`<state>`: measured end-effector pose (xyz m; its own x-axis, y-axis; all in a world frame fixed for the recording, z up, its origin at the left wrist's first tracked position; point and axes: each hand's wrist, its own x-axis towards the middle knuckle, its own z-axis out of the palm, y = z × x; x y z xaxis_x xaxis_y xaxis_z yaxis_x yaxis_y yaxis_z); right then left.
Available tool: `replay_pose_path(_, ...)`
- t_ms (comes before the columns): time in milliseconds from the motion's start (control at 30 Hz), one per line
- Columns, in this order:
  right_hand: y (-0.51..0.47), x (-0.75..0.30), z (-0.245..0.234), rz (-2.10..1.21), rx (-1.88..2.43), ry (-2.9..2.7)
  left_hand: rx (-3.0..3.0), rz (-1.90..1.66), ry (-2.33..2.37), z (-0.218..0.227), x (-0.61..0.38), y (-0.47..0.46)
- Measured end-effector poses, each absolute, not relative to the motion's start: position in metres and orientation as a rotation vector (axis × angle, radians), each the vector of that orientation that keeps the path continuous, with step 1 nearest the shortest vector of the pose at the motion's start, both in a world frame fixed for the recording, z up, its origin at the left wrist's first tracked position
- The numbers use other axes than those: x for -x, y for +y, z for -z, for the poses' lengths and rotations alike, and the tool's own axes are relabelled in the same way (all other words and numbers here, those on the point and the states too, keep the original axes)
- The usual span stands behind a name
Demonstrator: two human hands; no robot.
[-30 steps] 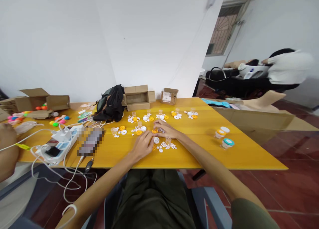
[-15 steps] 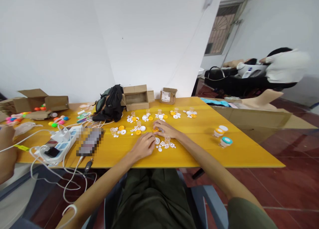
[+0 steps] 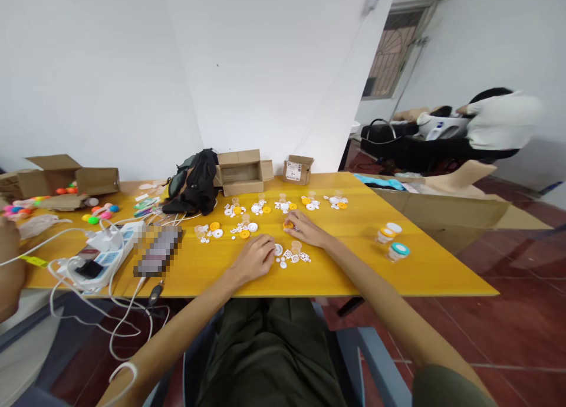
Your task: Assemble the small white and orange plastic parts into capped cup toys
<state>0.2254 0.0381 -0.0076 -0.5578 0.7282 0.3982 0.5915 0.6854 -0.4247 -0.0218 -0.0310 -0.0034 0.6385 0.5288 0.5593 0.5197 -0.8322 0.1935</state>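
The right hand [image 3: 304,228] is curled over a round orange piece [image 3: 288,225]; I can't tell if its fingers grip. The left hand [image 3: 255,258], bent, hold hidden, rests beside a white disc [image 3: 278,250] on the glossy worktop [image 3: 349,248].

Counter [image 3: 345,271], smooth, glossy; orange discs [image 3: 244,234], plastic; teal jar lid [image 3: 400,249], smooth plastic; labelled carton [image 3: 305,174], matt cardboard; black bag [image 3: 201,186], matt cloth.

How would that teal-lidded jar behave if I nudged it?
The teal-lidded jar looks like clear plastic, so probably light and fairly stiff. It stands lid-up on the flat table, so a gentle nudge would likely slide it. Its round shape could roll if tipped.
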Motion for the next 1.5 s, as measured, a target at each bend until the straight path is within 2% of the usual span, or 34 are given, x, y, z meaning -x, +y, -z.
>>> replay_pose_path(467, 0.046, -0.288, 0.031, -0.078, 1.305, -2.082, -2.808, -0.924, 0.949, 0.005, 0.022, -0.03)
replay_pose_path(900, 0.041, -0.285, 0.03, -0.019, 1.293, -2.044, -2.778, -0.957, 0.914, 0.001, 0.022, -0.033)
replay_pose_path(1267, 0.024, -0.277, 0.014, 0.107, 1.27, -2.036, -2.745, -0.776, 0.79, -0.004, 0.024, -0.039)
replay_pose_path(1500, -0.008, -0.259, 0.008, 0.035, 1.182, -2.08, -2.699, -0.663, 0.735, -0.008, 0.026, -0.04)
